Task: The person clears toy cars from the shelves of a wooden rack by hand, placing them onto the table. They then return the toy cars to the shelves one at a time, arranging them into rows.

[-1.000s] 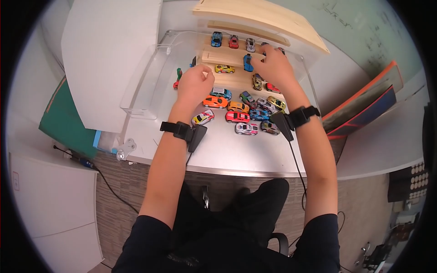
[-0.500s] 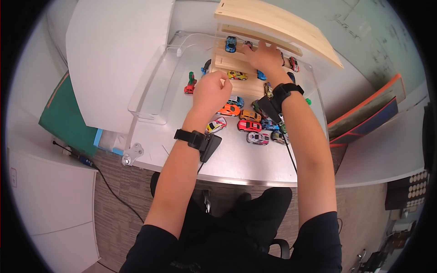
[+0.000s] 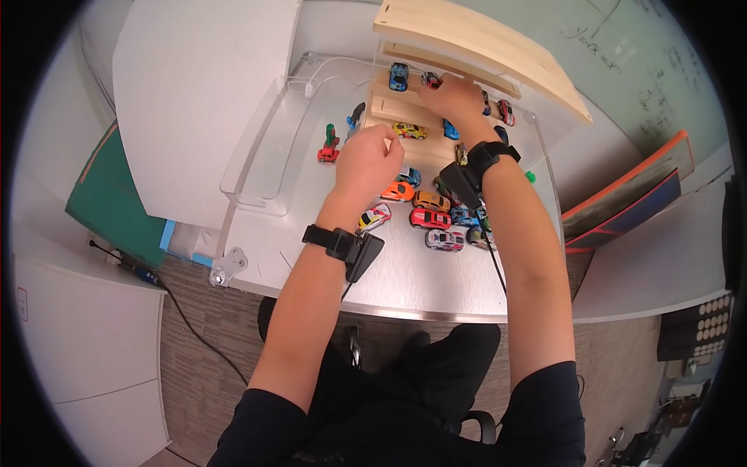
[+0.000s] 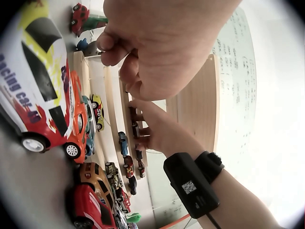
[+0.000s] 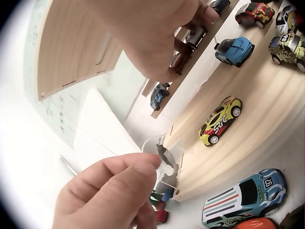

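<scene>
On the top step of a wooden stepped rack (image 3: 381, 109), my right hand (image 3: 455, 97) pinches a small red toy car (image 5: 180, 62) between thumb and finger. In the right wrist view a silver toy car (image 5: 195, 37) stands beside it, between my fingers. A dark blue toy car (image 3: 398, 76) sits to its left on the same step. My left hand (image 3: 369, 163) hovers in front of the rack, fingers loosely curled, holding nothing. Near it on the lower step is a yellow toy car (image 3: 409, 131). An orange toy car (image 3: 398, 191) is partly hidden by this hand.
Several toy cars, such as a red one (image 3: 430, 219) and a white one (image 3: 444, 240), crowd the table before the rack. A clear plastic bin (image 3: 257, 148) stands left, near a green-and-red toy (image 3: 329, 144). A wooden board (image 3: 482, 54) rises behind.
My right hand has moved left along the top step, from the cars at its right part to the red car. My left hand stays loosely curled; the head view has shifted.
</scene>
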`<state>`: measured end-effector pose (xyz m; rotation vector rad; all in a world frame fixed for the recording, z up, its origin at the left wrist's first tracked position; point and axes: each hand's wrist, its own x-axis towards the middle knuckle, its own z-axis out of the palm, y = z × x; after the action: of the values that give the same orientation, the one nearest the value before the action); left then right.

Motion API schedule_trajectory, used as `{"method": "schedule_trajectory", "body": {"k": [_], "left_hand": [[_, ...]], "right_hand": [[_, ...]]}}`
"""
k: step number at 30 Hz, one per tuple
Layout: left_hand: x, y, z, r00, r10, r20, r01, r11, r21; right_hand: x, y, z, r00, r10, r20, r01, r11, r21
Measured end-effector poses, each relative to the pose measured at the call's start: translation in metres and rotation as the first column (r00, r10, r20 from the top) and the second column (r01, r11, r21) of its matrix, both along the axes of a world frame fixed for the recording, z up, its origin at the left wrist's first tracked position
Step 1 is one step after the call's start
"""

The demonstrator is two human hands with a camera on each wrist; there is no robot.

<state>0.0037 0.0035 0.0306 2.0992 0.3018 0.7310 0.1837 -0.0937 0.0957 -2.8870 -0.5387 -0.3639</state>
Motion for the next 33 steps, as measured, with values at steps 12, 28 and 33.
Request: {"method": "schedule_trajectory", "body": {"k": [12,28,33], "left_hand": [[0.000,0.003,-0.001,1.000,0.008,0.014,-0.008,1.000,0.013],[0.000,0.004,0.001,0.996,0.027,-0.089,-0.025,0.999,0.021],[-0.001,0.005,0.001,0.995,0.057,-0.081,-0.054,0.998,0.031]], "right_hand": [[-0.009,-0.018,0.003,0.987,0.158,0.035,-0.162,0.980,0.120],[-0.096,-0.205,0.008,0.882,0.241,-0.405,-0.083,0.926,0.369],[-0.097,-0.257,-0.002,0.902,0.148,-0.405,-0.017,0.951,0.308]]}}
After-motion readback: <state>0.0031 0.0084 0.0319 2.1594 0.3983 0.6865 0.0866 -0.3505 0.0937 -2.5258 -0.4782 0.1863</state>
